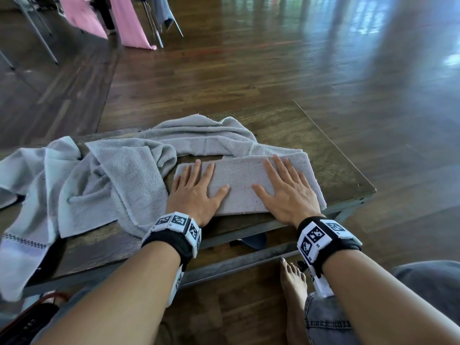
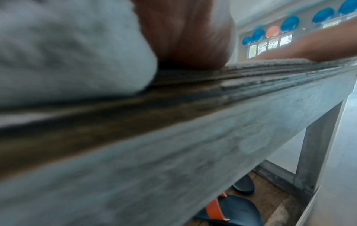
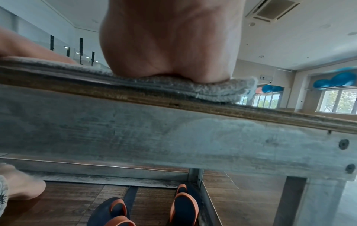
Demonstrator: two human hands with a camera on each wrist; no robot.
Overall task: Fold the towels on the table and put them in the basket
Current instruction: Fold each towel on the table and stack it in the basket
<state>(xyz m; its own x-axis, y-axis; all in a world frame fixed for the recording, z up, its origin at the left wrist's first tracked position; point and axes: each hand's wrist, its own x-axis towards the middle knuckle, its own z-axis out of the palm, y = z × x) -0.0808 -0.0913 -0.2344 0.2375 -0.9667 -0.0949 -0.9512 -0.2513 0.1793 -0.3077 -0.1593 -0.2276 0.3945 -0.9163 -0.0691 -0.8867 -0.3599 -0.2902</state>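
A grey folded towel (image 1: 239,180) lies as a flat rectangle near the front edge of the low wooden table (image 1: 323,150). My left hand (image 1: 196,188) presses flat on its left end with fingers spread. On its right end my right hand (image 1: 286,185) lies flat too. The heel of the left hand (image 2: 185,38) sits on the table edge, and the heel of the right hand (image 3: 170,45) squashes the layered towel edge (image 3: 222,91). Several unfolded grey towels (image 1: 112,175) lie heaped to the left and behind. No basket is visible.
One towel with a checked band (image 1: 22,245) hangs over the table's left front edge. A bare foot (image 1: 293,290) stands under the table front beside dark sandals with orange straps (image 3: 183,203). Pink cloth and chair legs (image 1: 129,23) stand far back left.
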